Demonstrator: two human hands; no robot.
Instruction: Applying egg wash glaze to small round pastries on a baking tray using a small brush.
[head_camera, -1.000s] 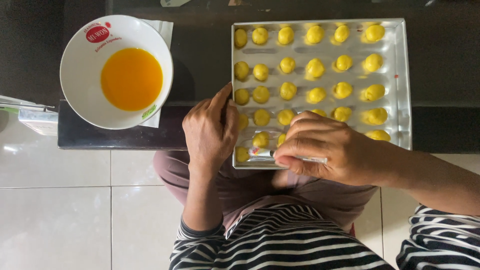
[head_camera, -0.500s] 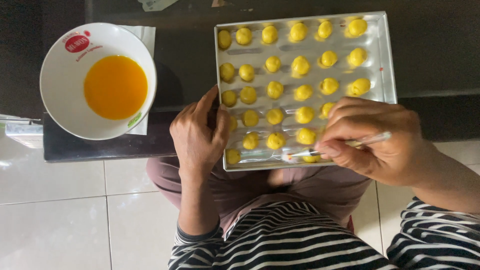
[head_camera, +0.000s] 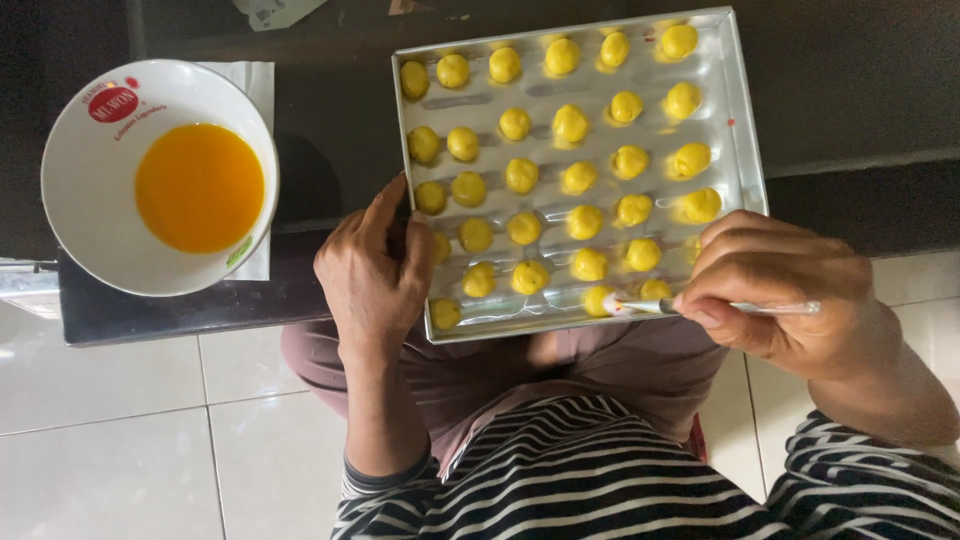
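Right hand (head_camera: 775, 295) grips brush (head_camera: 740, 308) over tray (head_camera: 735, 150) of dough balls (head_camera: 570, 125); left hand (head_camera: 372, 275) steadies it.

One tray (head_camera: 745, 150), thirty-two dough balls (head_camera: 578, 178), one bowl (head_camera: 70, 190), one brush (head_camera: 760, 308)

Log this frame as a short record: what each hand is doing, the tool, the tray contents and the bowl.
left hand: rests on left edge of the metal tray
right hand: grips a thin brush
brush tip: touching a dough ball in the nearest row
tray contents: rows of small yellow dough balls
bowl: white, holds orange liquid, left of tray, on a white napkin
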